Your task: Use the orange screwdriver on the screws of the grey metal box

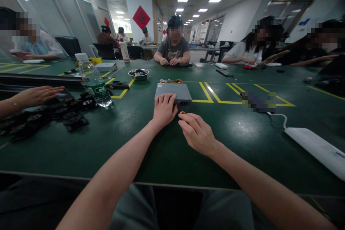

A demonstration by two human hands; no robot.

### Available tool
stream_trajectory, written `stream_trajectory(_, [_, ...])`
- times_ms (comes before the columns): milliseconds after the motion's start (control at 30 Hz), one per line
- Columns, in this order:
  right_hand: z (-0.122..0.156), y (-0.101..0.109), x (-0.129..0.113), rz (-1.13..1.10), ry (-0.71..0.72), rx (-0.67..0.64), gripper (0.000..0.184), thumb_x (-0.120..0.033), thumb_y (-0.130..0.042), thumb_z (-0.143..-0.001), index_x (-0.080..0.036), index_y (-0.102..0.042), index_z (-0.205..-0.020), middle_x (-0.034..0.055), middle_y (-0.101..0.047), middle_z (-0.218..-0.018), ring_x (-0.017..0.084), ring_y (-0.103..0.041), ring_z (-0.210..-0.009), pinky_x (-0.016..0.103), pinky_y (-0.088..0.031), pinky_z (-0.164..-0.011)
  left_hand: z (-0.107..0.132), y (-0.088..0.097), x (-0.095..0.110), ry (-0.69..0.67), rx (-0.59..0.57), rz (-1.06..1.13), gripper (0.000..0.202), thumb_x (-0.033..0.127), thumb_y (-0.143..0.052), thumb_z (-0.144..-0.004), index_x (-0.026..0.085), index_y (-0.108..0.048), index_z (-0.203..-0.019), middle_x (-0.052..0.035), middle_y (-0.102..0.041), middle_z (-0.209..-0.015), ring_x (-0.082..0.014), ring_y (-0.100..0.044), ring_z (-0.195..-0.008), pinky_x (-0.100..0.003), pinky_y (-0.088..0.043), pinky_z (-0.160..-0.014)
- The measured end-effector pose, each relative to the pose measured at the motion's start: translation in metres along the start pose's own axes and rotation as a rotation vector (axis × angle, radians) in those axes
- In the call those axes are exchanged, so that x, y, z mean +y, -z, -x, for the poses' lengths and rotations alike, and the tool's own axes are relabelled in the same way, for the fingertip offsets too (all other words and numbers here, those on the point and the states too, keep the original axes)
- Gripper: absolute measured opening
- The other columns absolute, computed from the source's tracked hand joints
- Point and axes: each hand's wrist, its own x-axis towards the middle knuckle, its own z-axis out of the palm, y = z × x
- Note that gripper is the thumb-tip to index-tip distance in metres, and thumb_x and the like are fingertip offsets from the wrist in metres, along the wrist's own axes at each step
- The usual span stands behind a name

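A grey metal computer power supply unit [172, 90] lies flat on the green table, its bundle of coloured cables [171, 81] at the far side and a socket in the near face. My left hand [165, 107] is over its near left part, fingers on the top and thumb down by the front face. Just right of it, my right hand [198, 133] is closed in a pinch on a small orange object [182, 113]. Fingers hide most of that object, so its kind cannot be told. It is close to the unit's near face.
To the left stand a water bottle [97, 84] and a heap of black parts [77, 120], with another person's hand [40, 97] over them. A metal bowl [138, 74] holds dark pieces. A phone [258, 101] and white power strip [318, 147] lie right. Co-workers sit around the table.
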Motion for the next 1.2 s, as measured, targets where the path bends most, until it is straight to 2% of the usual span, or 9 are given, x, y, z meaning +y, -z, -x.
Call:
stream_trajectory(100, [-0.001,0.001,-0.002,0.014,-0.035,0.000,0.016,-0.014,-0.049,-0.080,-0.019,-0.052,-0.095,0.0116,-0.054,-0.109,0.020,-0.049,-0.104,0.035,-0.046,-0.080,0.000,0.000,0.000,0.002,-0.006,-0.003,0.040,0.027,-0.045,-0.083,0.020,-0.045,-0.123,-0.0086,-0.050,-0.122,-0.0255,-0.039,-0.112,-0.041,-0.028,-0.095])
stream_trajectory(200, [-0.002,0.002,-0.001,0.077,-0.074,0.051,0.010,-0.022,-0.055,-0.079,-0.020,-0.053,-0.089,0.0095,-0.056,-0.097,0.018,-0.053,-0.089,0.031,-0.046,-0.071,0.000,0.002,0.000,-0.005,-0.014,-0.011,0.041,0.026,-0.046,-0.083,0.019,-0.045,-0.123,-0.0082,-0.050,-0.122,-0.0256,-0.038,-0.113,-0.041,-0.027,-0.096])
stream_trajectory(300, [0.000,0.001,0.001,0.054,-0.066,0.068,0.014,-0.021,-0.053,-0.080,-0.019,-0.050,-0.093,0.0074,-0.057,-0.090,0.015,-0.053,-0.079,0.026,-0.045,-0.065,0.000,0.003,0.000,-0.013,-0.020,-0.016,0.041,0.025,-0.045,-0.082,0.019,-0.044,-0.123,-0.0082,-0.049,-0.123,-0.0259,-0.038,-0.114,-0.041,-0.027,-0.097])
stream_trajectory(433, [0.004,0.001,0.003,-0.033,-0.077,0.060,0.026,-0.017,-0.050,-0.079,-0.017,-0.044,-0.104,0.0106,-0.056,-0.100,0.017,-0.053,-0.087,0.030,-0.045,-0.071,0.000,0.002,0.001,-0.007,-0.022,-0.009,0.042,0.025,-0.045,-0.082,0.019,-0.044,-0.123,-0.0088,-0.049,-0.123,-0.0260,-0.038,-0.114,-0.041,-0.027,-0.097])
stream_trajectory(567, [0.000,0.009,0.005,-0.006,-0.177,0.046,0.018,-0.023,-0.050,-0.079,-0.017,-0.049,-0.096,0.0116,-0.056,-0.099,0.019,-0.052,-0.088,0.031,-0.043,-0.070,0.000,0.002,0.001,-0.005,-0.019,-0.002,0.041,0.024,-0.045,-0.082,0.020,-0.044,-0.123,-0.0090,-0.050,-0.122,-0.0259,-0.039,-0.113,-0.042,-0.028,-0.096])
stream_trajectory(667, [-0.003,0.015,0.007,0.101,-0.215,0.020,0.017,-0.033,-0.051,-0.081,-0.017,-0.053,-0.086,0.0076,-0.058,-0.083,0.017,-0.050,-0.074,0.029,-0.038,-0.064,-0.001,0.003,0.001,-0.005,-0.022,-0.008,0.041,0.024,-0.044,-0.083,0.020,-0.044,-0.123,-0.0088,-0.050,-0.122,-0.0262,-0.039,-0.113,-0.042,-0.027,-0.096])
stream_trajectory(767, [-0.002,0.017,0.009,0.160,-0.218,-0.026,0.018,-0.033,-0.049,-0.084,-0.016,-0.055,-0.087,0.0014,-0.054,-0.065,0.014,-0.044,-0.062,0.028,-0.032,-0.060,-0.001,0.004,0.001,-0.011,-0.035,-0.014,0.041,0.025,-0.043,-0.083,0.019,-0.044,-0.123,-0.0091,-0.049,-0.122,-0.0264,-0.038,-0.114,-0.042,-0.027,-0.096])
stream_trajectory(1000, [-0.002,0.017,0.005,0.103,-0.197,-0.088,0.013,-0.023,-0.047,-0.079,-0.015,-0.056,-0.085,0.0049,-0.054,-0.072,0.017,-0.043,-0.070,0.029,-0.032,-0.063,-0.001,0.005,0.002,-0.016,-0.035,-0.033,0.040,0.026,-0.043,-0.084,0.019,-0.044,-0.123,-0.0085,-0.050,-0.122,-0.0262,-0.039,-0.112,-0.042,-0.027,-0.096])
stream_trajectory(1200, [-0.003,0.019,0.005,0.145,-0.286,-0.092,0.022,-0.034,-0.044,-0.085,-0.016,-0.055,-0.083,-0.0006,-0.051,-0.060,0.012,-0.040,-0.055,0.027,-0.028,-0.057,-0.001,0.005,0.001,-0.026,-0.021,-0.049,0.040,0.027,-0.044,-0.083,0.018,-0.045,-0.122,-0.0086,-0.051,-0.120,-0.0263,-0.040,-0.111,-0.041,-0.029,-0.095])
